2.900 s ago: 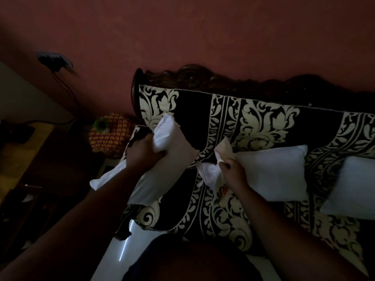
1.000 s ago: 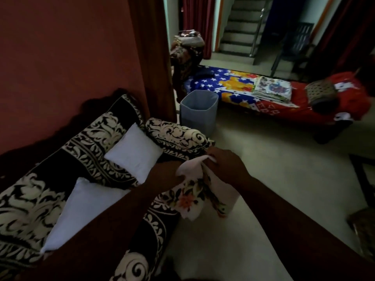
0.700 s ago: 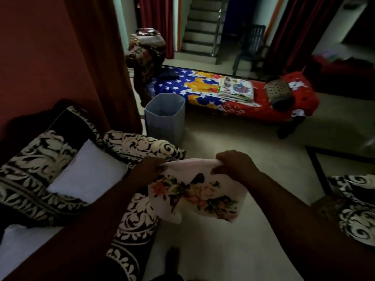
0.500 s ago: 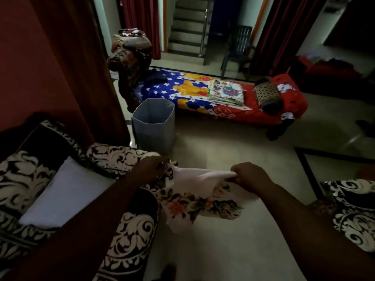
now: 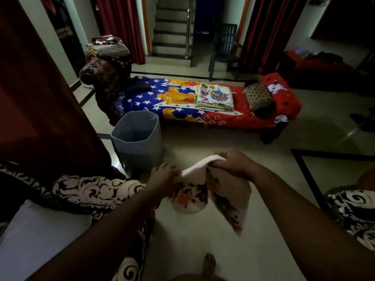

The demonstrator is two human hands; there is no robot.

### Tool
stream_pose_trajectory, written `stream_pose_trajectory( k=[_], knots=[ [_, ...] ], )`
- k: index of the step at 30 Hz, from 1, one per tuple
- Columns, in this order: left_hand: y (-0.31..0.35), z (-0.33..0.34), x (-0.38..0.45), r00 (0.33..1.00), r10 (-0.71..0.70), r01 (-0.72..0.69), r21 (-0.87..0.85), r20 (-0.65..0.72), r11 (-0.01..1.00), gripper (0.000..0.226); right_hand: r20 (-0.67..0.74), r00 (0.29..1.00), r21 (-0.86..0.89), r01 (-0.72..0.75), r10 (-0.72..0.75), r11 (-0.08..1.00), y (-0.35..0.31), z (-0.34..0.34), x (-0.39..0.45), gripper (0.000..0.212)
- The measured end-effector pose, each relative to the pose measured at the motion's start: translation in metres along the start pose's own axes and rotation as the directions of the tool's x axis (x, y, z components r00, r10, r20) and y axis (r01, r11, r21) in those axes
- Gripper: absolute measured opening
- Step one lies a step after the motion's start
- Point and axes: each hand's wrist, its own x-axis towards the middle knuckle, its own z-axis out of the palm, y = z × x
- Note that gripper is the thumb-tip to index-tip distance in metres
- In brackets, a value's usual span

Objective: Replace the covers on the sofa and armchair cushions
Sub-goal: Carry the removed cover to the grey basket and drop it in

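At the lower centre of the frame we hold the floral cushion cover (image 5: 211, 197) with 2 hands, left hand (image 5: 164, 174) and right hand (image 5: 233, 163) both closed on its top edge, and this light, soft cloth hangs limp, so we judge the opening hem the best place to grip.

Two bare forearms with no sleeves in view, left hand (image 5: 164, 173) and right hand (image 5: 233, 162) without rings, watch or gloves that show, one bare foot (image 5: 209, 264) at the lower edge, toes uncovered
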Motion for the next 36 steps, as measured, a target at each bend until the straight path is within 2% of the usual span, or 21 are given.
stream_pose_trajectory(
  k=[3, 6, 8, 10, 12, 15, 16, 18, 20, 22, 24, 25, 27, 29, 31, 33, 36],
  knots=[
    [-0.012, -0.02, 0.043, 0.999, -0.035, 0.035, -0.137, 0.007, 0.99, 0.038, 0.08, 0.995, -0.007, -0.066, 0.066, 0.998, 0.035, -0.046, 0.038, 0.021],
    [-0.031, -0.043, 0.079, 0.986, -0.158, 0.165, -0.447, 0.053, 0.879, 0.04, 0.191, 0.975, -0.189, -0.076, 0.112, 0.979, 0.068, -0.076, 0.079, 0.029],
    [-0.043, -0.055, 0.102, 0.985, -0.174, 0.163, -0.484, 0.024, 0.86, 0.04, 0.254, 0.957, -0.327, -0.049, 0.138, 0.944, 0.085, -0.086, 0.108, 0.028],
    [-0.053, -0.067, 0.12, 0.989, -0.147, 0.122, -0.383, -0.037, 0.916, 0.027, 0.287, 0.945, -0.461, -0.008, 0.158, 0.887, 0.094, -0.091, 0.134, 0.023],
    [-0.063, -0.081, 0.136, 0.993, -0.103, 0.095, -0.139, -0.057, 0.986, 0.02, 0.269, 0.95, -0.598, 0.034, 0.161, 0.8, 0.101, -0.094, 0.156, 0.018],
    [-0.083, -0.096, 0.16, 1.0, -0.012, 0.017, 0.246, -0.02, 0.969, 0.03, 0.222, 0.967, -0.687, 0.063, 0.126, 0.724, 0.107, -0.101, 0.19, 0.017],
    [-0.092, -0.099, 0.17, 0.999, -0.034, 0.038, 0.28, -0.017, 0.959, 0.034, 0.205, 0.972, -0.673, 0.053, 0.116, 0.737, 0.108, -0.104, 0.202, 0.016],
    [-0.114, -0.097, 0.193, 0.99, -0.114, 0.129, 0.19, -0.086, 0.973, 0.036, 0.138, 0.987, -0.618, 0.017, 0.088, 0.786, 0.108, -0.109, 0.23, 0.017],
    [-0.138, -0.089, 0.219, 0.957, -0.236, 0.224, -0.083, -0.167, 0.971, 0.034, 0.048, 0.998, -0.551, -0.014, 0.049, 0.835, 0.103, -0.114, 0.257, 0.02],
    [-0.158, -0.091, 0.246, 0.931, -0.293, 0.232, -0.267, -0.217, 0.935, 0.03, -0.014, 1.0, -0.491, -0.007, 0.0, 0.871, 0.094, -0.115, 0.284, 0.023],
    [-0.169, -0.099, 0.265, 0.914, -0.256, 0.202, -0.195, -0.315, 0.96, 0.028, -0.146, 0.984, -0.379, 0.036, -0.098, 0.925, 0.084, -0.115, 0.307, 0.03],
    [-0.176, -0.104, 0.273, 0.894, -0.208, 0.183, -0.1, -0.397, 0.978, 0.029, -0.246, 0.952, -0.319, 0.097, -0.181, 0.943, 0.079, -0.116, 0.32, 0.033],
    [-0.189, -0.117, 0.286, 0.849, -0.11, 0.129, 0.001, -0.517, 0.992, 0.046, -0.383, 0.855, -0.256, 0.267, -0.351, 0.929, 0.072, -0.123, 0.346, 0.034],
    [-0.201, -0.13, 0.303, 0.815, -0.081, 0.085, -0.02, -0.573, 0.996, 0.054, -0.379, 0.806, -0.211, 0.402, -0.454, 0.891, 0.063, -0.132, 0.371, 0.031],
    [-0.211, -0.147, 0.333, 0.773, -0.092, 0.048, -0.086, -0.628, 0.995, 0.037, -0.35, 0.793, -0.165, 0.471, -0.498, 0.866, 0.046, -0.141, 0.399, 0.027],
    [-0.211, -0.163, 0.362, 0.747, -0.117, 0.051, -0.118, -0.654, 0.992, 0.022, -0.322, 0.807, -0.145, 0.476, -0.496, 0.868, 0.023, -0.145, 0.429, 0.031],
    [-0.199, -0.18, 0.405, 0.756, -0.107, 0.012, -0.15, -0.646, 0.989, 0.025, -0.221, 0.843, -0.178, 0.459, -0.49, 0.871, -0.011, -0.142, 0.481, 0.035]
  ],
)
